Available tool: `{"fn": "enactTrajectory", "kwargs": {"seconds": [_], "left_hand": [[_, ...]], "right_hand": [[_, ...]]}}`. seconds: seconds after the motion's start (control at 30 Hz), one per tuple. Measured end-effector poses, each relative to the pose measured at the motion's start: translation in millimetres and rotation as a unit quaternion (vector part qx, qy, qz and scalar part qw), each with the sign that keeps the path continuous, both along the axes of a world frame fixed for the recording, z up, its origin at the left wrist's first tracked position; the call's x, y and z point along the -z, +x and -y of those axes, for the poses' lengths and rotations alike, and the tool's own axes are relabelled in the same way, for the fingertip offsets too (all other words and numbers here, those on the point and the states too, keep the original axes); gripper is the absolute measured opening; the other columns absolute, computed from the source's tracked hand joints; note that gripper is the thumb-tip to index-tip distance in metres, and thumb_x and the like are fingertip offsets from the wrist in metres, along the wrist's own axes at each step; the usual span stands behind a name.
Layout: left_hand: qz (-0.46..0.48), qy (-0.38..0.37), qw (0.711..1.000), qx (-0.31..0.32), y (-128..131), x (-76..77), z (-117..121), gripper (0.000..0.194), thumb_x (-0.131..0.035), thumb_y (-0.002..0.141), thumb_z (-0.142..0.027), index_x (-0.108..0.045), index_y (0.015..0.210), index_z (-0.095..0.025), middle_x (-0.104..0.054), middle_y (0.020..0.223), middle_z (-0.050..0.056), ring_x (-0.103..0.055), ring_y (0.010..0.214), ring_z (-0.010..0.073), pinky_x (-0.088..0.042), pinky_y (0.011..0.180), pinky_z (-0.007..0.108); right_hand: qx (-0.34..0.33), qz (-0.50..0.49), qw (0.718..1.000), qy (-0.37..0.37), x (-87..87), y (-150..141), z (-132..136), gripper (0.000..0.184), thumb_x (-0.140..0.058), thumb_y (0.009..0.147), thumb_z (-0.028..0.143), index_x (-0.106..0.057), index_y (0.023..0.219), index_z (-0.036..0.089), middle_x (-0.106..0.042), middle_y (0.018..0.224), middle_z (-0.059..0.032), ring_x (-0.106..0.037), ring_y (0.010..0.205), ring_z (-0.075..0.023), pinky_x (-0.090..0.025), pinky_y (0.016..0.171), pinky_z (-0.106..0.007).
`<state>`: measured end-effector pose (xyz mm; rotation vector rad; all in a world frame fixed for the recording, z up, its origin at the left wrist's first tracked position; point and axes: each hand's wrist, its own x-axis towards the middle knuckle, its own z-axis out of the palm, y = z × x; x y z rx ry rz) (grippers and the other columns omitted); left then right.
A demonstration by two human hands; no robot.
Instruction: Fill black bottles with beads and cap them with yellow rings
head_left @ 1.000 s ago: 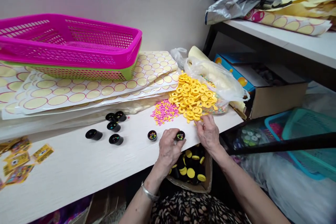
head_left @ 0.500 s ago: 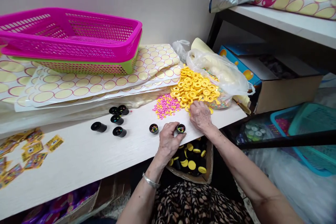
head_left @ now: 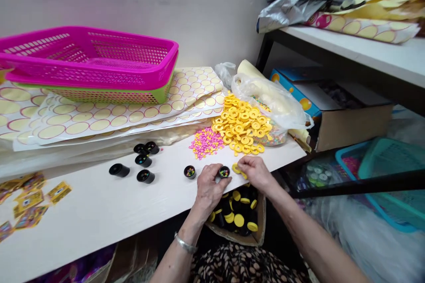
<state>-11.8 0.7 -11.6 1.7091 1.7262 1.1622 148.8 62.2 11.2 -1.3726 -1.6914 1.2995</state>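
My left hand is closed round a small black cup that stands upright on the white table with colourful beads inside. Just to its right, my right hand pinches a yellow ring-shaped lid, held a little apart from the cup. Behind my right hand lies a heap of yellow lids, with a spread of pink and yellow beads beside it. Left of my left hand another bead-filled black cup stands alone. Several more black cups are grouped farther left.
Below the table edge sits a cardboard box of capped black cups. A pink basket rests on sticker sheets at the back left. Printed cards lie at left. A plastic bag and a shelf are at right.
My right hand has drawn back from the heap of yellow lids with one lid in its fingers, closer to the cup. My left hand still holds the cup. The view has shifted slightly.
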Motion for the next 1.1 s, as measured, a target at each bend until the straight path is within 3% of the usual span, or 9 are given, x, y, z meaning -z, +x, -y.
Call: {"fn": "enactTrajectory", "kwargs": {"seconds": [0.13, 0.27, 0.37, 0.5, 0.67, 0.87, 0.97, 1.1], "left_hand": [[0.001, 0.014, 1.000, -0.011, -2, 2.7, -2, 0.028, -0.069, 0.066, -0.022, -0.062, 0.093, -0.020, -0.064, 0.085, 0.002, -0.057, 0.077, 0.0175, -0.047, 0.068, 0.030], [0.004, 0.010, 1.000, -0.007, 0, -0.9, -1, 0.026, -0.069, 0.065, -0.020, -0.062, 0.090, -0.020, -0.064, 0.083, 0.002, -0.056, 0.076, 0.0176, -0.046, 0.067, 0.031], [0.012, -0.006, 1.000, -0.013, 2, -6.9, 1, 0.025, -0.069, 0.064, -0.017, -0.062, 0.088, -0.019, -0.063, 0.081, 0.002, -0.054, 0.075, 0.0174, -0.046, 0.067, 0.031], [0.015, -0.015, 1.000, -0.023, 3, -10.7, 4, 0.021, -0.068, 0.063, -0.015, -0.062, 0.083, -0.019, -0.062, 0.079, 0.002, -0.053, 0.075, 0.0172, -0.045, 0.068, 0.031], [0.018, -0.005, 0.999, -0.027, 2, -7.4, 5, 0.019, -0.068, 0.064, -0.015, -0.062, 0.081, -0.018, -0.061, 0.076, 0.003, -0.053, 0.076, 0.0178, -0.044, 0.068, 0.031], [0.030, 0.004, 0.999, -0.012, 1, -2.7, 4, 0.023, -0.068, 0.065, -0.014, -0.062, 0.087, -0.018, -0.062, 0.079, 0.003, -0.052, 0.078, 0.0177, -0.043, 0.070, 0.030], [0.032, 0.000, 0.999, -0.015, 2, -3.2, 4, 0.025, -0.070, 0.064, -0.014, -0.062, 0.087, -0.017, -0.063, 0.080, 0.003, -0.052, 0.078, 0.0176, -0.043, 0.071, 0.030], [0.034, -0.009, 0.999, -0.008, 2, -5.2, 3, 0.020, -0.069, 0.064, -0.014, -0.062, 0.083, -0.017, -0.063, 0.079, 0.002, -0.052, 0.077, 0.0172, -0.042, 0.070, 0.029]], "right_hand": [[0.021, 0.200, 0.973, 0.116, -2.4, -7, 2, 0.023, -0.044, 0.081, 0.022, -0.059, 0.064, 0.018, -0.056, 0.059, -0.0005, -0.051, 0.061, -0.0133, -0.034, 0.057, -0.023], [0.037, 0.361, 0.906, 0.217, -10.1, -16, 3, 0.020, -0.043, 0.085, 0.021, -0.060, 0.076, 0.019, -0.060, 0.076, -0.0045, -0.054, 0.066, -0.0142, -0.030, 0.056, -0.024], [-0.002, 0.392, 0.876, 0.280, -16.6, -26, -4, 0.019, -0.043, 0.087, 0.019, -0.060, 0.080, 0.019, -0.059, 0.085, -0.0049, -0.055, 0.072, -0.0141, -0.030, 0.056, -0.025], [-0.101, 0.382, 0.863, 0.316, -21.8, -46, -30, 0.020, -0.042, 0.085, 0.016, -0.060, 0.077, 0.019, -0.057, 0.083, -0.0033, -0.054, 0.076, -0.0144, -0.029, 0.057, -0.025], [-0.206, 0.361, 0.856, 0.306, -17.0, -62, -47, 0.018, -0.046, 0.084, 0.019, -0.060, 0.074, 0.019, -0.056, 0.081, -0.0023, -0.053, 0.074, -0.0131, -0.029, 0.059, -0.024], [-0.213, 0.389, 0.849, 0.288, -5.4, -69, -46, 0.021, -0.043, 0.086, 0.021, -0.059, 0.072, 0.018, -0.056, 0.079, -0.0028, -0.051, 0.069, -0.0126, -0.027, 0.057, -0.025], [-0.208, 0.353, 0.869, 0.277, -9.3, -65, -50, 0.014, -0.047, 0.083, 0.017, -0.058, 0.075, 0.017, -0.056, 0.081, -0.0033, -0.052, 0.072, -0.0138, -0.030, 0.059, -0.025], [-0.193, 0.200, 0.925, 0.260, -27.0, -44, -41, 0.009, -0.050, 0.080, 0.014, -0.054, 0.073, 0.017, -0.054, 0.076, -0.0014, -0.051, 0.072, -0.0127, -0.036, 0.064, -0.024]]}}
